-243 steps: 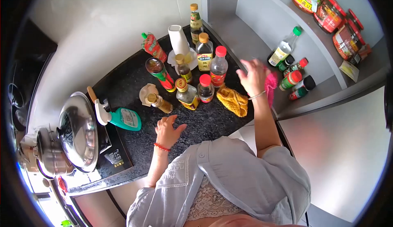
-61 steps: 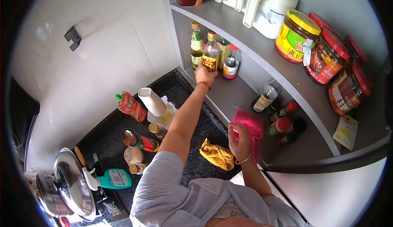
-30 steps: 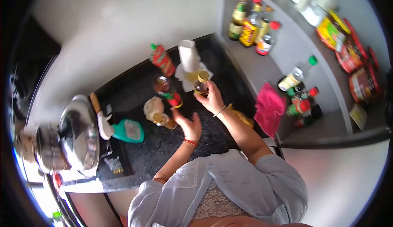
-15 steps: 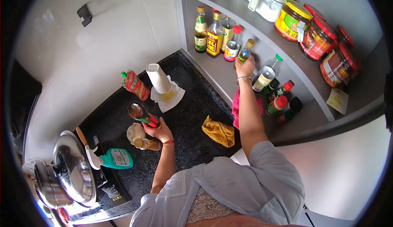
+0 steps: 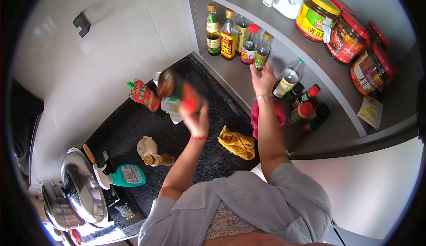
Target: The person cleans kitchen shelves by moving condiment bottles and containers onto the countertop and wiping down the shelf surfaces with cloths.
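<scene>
My left hand (image 5: pixel 196 118) is closed round a blurred bottle (image 5: pixel 179 91) with a red and green label, lifted above the black counter (image 5: pixel 133 126). At the lower shelf, my right hand (image 5: pixel 263 81) has its fingers apart just below a small gold-capped bottle (image 5: pixel 262 53), which stands on the shelf beside a red-capped bottle (image 5: pixel 250 46). A pink cloth (image 5: pixel 254 117) lies at the shelf's front edge, partly behind my right forearm. The yellow cloth (image 5: pixel 237 143) is on the counter between my forearms.
A red pouch (image 5: pixel 144 96), a jar on its side (image 5: pixel 159 159), a round pale object (image 5: pixel 147 147) and a teal spray bottle (image 5: pixel 128 175) are on the counter. A large metal lid (image 5: pixel 84 186) is at left. Jars (image 5: pixel 317 17) line the upper shelf.
The red and green bottle has been lifted off the counter and moved right and up in my left hand. My right hand has let go of the gold-capped bottle, now standing on the shelf.
</scene>
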Tool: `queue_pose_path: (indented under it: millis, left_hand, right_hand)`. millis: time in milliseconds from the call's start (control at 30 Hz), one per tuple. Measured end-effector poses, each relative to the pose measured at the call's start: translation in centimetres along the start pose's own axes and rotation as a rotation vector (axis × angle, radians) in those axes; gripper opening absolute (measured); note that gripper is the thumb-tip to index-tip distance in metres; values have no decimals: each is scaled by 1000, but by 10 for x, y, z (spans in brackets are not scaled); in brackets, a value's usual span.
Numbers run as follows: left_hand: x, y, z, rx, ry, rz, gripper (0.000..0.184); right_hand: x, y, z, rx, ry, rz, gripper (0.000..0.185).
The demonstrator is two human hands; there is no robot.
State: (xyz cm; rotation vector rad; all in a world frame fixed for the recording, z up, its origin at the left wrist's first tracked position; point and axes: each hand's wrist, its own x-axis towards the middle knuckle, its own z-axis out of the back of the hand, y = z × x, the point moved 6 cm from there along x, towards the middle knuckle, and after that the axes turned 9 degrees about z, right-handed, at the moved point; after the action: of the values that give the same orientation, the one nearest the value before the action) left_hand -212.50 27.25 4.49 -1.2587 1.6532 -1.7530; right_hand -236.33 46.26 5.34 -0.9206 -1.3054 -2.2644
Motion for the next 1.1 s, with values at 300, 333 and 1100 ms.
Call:
queue_pose_path:
  millis: [300,333,1100]
  left_hand:
    - [74,60,-192,352,-40,-184,80]
    - [76,67,-201,383,-57,-172,81]
    - [-126,-53,-15,280,304,-434,57]
  right_hand:
    - [-148,90,83,328,395,196,26]
    - [-149,89,96,323,386,174,26]
    - [-218,101,95,308,1086,463,57]
